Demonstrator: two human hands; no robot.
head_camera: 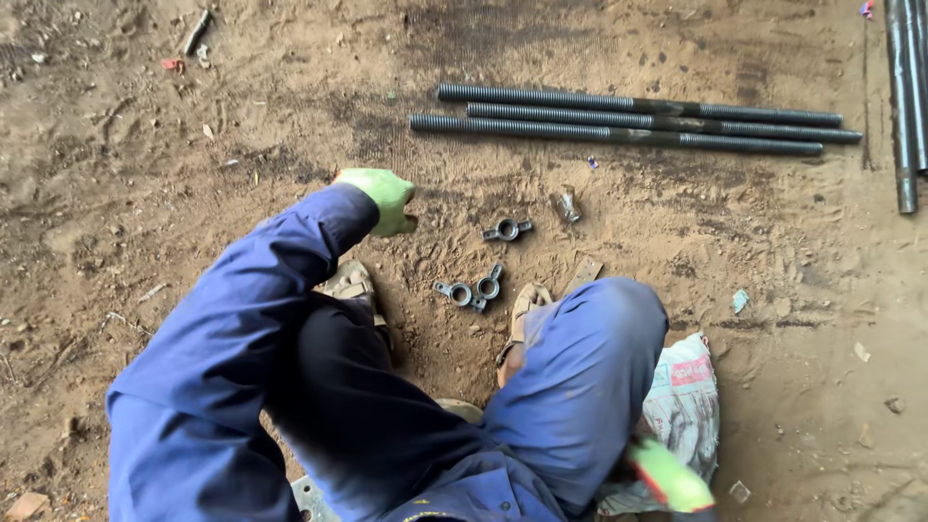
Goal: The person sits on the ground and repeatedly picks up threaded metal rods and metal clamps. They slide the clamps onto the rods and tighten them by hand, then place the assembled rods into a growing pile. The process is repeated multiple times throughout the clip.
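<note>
Sack (688, 406) beside right hand (669, 478)

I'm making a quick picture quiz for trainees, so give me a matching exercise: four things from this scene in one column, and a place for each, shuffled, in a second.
Things:
1. left hand
2. right hand
3. threaded rods
4. wing nuts

Places:
A. lying side by side on the dirt at the top of the view
B. on the ground between the two sandalled feet
C. low in the view, beside the printed sack
D. stretched forward over the soil, near a lone wing nut

Pairs: 1-D, 2-C, 3-A, 4-B
</note>
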